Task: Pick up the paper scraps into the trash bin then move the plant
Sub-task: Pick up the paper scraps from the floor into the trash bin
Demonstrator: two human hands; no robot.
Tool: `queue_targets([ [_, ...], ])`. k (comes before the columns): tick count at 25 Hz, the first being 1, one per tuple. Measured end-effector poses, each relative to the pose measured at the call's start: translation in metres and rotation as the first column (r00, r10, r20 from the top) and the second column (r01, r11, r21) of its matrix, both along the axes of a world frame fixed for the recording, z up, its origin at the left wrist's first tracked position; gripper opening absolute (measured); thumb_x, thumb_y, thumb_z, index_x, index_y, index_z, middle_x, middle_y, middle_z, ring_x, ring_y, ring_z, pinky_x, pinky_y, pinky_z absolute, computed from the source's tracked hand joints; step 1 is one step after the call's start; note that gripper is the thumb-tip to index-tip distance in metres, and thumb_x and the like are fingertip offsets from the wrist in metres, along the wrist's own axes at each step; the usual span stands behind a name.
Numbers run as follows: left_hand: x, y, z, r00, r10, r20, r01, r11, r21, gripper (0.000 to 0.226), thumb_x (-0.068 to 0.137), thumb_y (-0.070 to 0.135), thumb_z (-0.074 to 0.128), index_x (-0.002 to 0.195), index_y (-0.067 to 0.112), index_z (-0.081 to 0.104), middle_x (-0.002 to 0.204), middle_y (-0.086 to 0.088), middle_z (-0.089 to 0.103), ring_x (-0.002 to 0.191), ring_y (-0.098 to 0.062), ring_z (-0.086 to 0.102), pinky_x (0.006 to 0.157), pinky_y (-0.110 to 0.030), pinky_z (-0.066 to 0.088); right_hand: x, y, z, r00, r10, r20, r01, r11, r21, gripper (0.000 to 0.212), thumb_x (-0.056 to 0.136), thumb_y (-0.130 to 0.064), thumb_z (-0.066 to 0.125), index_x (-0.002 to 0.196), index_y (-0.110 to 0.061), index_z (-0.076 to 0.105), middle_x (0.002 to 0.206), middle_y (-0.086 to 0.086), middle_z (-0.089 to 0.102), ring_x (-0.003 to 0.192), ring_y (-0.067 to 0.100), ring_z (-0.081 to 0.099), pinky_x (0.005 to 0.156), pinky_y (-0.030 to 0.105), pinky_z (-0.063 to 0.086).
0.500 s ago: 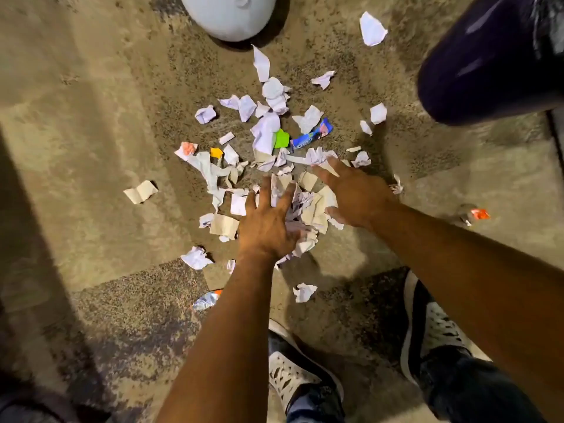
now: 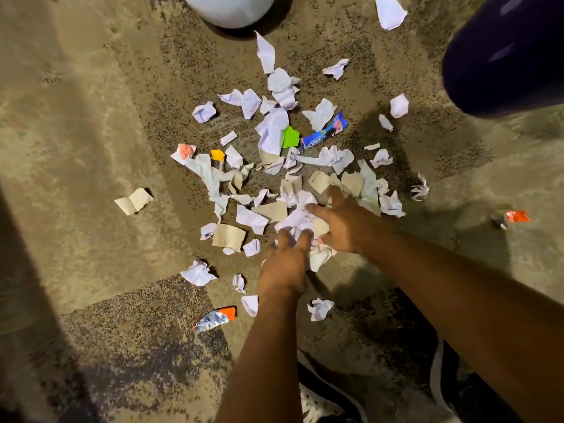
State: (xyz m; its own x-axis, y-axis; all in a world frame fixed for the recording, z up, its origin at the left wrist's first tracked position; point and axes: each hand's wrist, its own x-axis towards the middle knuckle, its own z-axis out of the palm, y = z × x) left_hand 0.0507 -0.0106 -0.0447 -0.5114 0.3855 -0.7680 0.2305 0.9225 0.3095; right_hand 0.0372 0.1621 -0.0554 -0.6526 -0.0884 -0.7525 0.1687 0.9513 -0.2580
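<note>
- Rough, sandy-brown concrete floor (image 2: 91,123) fills the view from above, mottled with darker speckled patches and crossed by long shadows.
- Paper scraps (image 2: 271,132) lie scattered over the middle of the floor, mostly white and crumpled, with some tan torn pieces among them.
- At the near edge of the heap, a bunched clump of white scraps (image 2: 300,213) sits between both hands.
- The left hand (image 2: 285,267) reaches in from below, its grip curled down onto the clump, fingers bent into the paper.
- The right hand (image 2: 345,222) comes in from the right with fingers spread apart, fingertips pressing on the same clump and the tan pieces beside it; whether it has closed on any of it I cannot tell.
- Further into the heap lie a green scrap (image 2: 290,137) and a blue Oreo wrapper (image 2: 323,134) just beside it, and a small orange scrap (image 2: 218,154) to the left.
- A folded tan piece (image 2: 134,201) lies well apart on the left.
- An orange and silver wrapper (image 2: 215,319) lies near the left forearm; another orange wrapper (image 2: 515,216) sits far right.
- A rounded white object (image 2: 229,9) shows at the top edge, and a dark purple container (image 2: 503,56) at the top right.
- Dark shoes with white soles (image 2: 317,398) show at the bottom.
</note>
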Motion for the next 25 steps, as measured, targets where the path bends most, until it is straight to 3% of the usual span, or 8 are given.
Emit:
queue_targets([
  [3,-0.006,0.002,0.001,1.0,-0.021,-0.009,0.021,1.0,0.006,0.055,0.095,0.01,0.05,0.142,0.032,0.031,0.149,-0.01,0.031,0.122,-0.043,0.049,0.092,-0.051,0.052,0.006,0.002,-0.004,0.998,0.068,-0.016,-0.068,0.998,0.014,0.05,0.092,-0.018,0.058,0.139,-0.029,0.044,0.157,0.019,0.01,0.113,0.038,0.059,0.082,0.037,0.054],
  [6,-0.016,0.0,0.002,0.998,-0.055,0.015,0.055,0.998,0.01,0.044,0.1,0.017,0.047,0.14,0.029,0.034,0.158,-0.011,0.028,0.127,-0.044,0.049,0.094,-0.053,0.052,0.008,0.012,-0.003,0.999,0.043,-0.016,-0.043,0.999,-0.008,0.037,0.095,-0.015,0.054,0.131,-0.026,0.051,0.156,0.015,0.022,0.104,0.031,0.065,0.08,0.036,0.055],
  [8,-0.021,-0.002,0.008,0.997,-0.069,0.031,0.068,0.997,0.021,0.044,0.098,0.016,0.051,0.139,0.026,0.037,0.158,-0.013,0.028,0.126,-0.044,0.052,0.094,-0.053,0.052,0.012,0.017,0.001,0.999,0.035,-0.019,-0.036,0.999,-0.034,0.024,0.096,-0.018,0.054,0.119,-0.025,0.053,0.136,0.011,0.046,0.102,0.029,0.065,0.078,0.038,0.055],
  [10,-0.024,-0.004,0.018,0.999,-0.054,0.007,0.054,0.998,0.03,0.044,0.097,0.017,0.053,0.138,0.024,0.039,0.151,-0.013,0.035,0.117,-0.042,0.058,0.089,-0.05,0.054,0.017,0.023,0.011,0.998,0.045,-0.05,-0.048,0.997,-0.065,0.014,0.096,-0.02,0.055,0.109,-0.026,0.051,0.116,0.005,0.052,0.096,0.028,0.066,0.072,0.037,0.053],
  [13,-0.027,-0.003,0.041,0.999,0.019,-0.03,-0.018,0.999,0.03,0.045,0.096,0.021,0.055,0.138,0.025,0.039,0.138,-0.011,0.042,0.106,-0.039,0.062,0.081,-0.044,0.053,0.021,0.034,0.03,0.995,0.015,-0.1,-0.025,0.995,-0.096,0.011,0.097,-0.024,0.057,0.106,-0.026,0.051,0.11,0.002,0.052,0.094,0.028,0.065,0.071,0.037,0.052],
  [19,-0.03,0.015,0.096,0.977,0.213,-0.004,-0.212,0.974,0.08,0.057,0.09,0.011,0.058,0.143,0.025,0.04,0.135,-0.007,0.046,0.114,-0.03,0.056,0.085,-0.038,0.053,0.019,0.047,0.088,0.981,-0.16,-0.111,0.142,0.978,-0.155,0.02,0.098,-0.024,0.056,0.116,-0.017,0.056,0.118,0.004,0.055,0.105,0.028,0.061,0.085,0.04,0.051],
  [23,-0.021,0.032,0.129,0.919,0.389,-0.056,-0.38,0.916,0.126,0.043,0.095,0.015,0.057,0.135,0.026,0.046,0.131,-0.005,0.052,0.107,-0.024,0.055,0.078,-0.03,0.044,0.011,0.067,0.142,0.965,-0.168,-0.201,0.132,0.975,-0.181,0.02,0.1,-0.025,0.052,0.117,-0.017,0.057,0.116,0.003,0.055,0.104,0.024,0.06,0.087,0.039,0.048],
  [25,-0.018,0.043,0.141,0.874,0.479,-0.082,-0.461,0.871,0.172,0.034,0.093,0.016,0.061,0.125,0.022,0.051,0.122,-0.005,0.056,0.099,-0.02,0.052,0.078,-0.028,0.039,0.009,0.077,0.171,0.934,-0.148,-0.325,0.105,0.984,-0.147,0.018,0.1,-0.028,0.052,0.115,-0.019,0.059,0.112,-0.001,0.058,0.099,0.022,0.061,0.088,0.039,0.045],
])
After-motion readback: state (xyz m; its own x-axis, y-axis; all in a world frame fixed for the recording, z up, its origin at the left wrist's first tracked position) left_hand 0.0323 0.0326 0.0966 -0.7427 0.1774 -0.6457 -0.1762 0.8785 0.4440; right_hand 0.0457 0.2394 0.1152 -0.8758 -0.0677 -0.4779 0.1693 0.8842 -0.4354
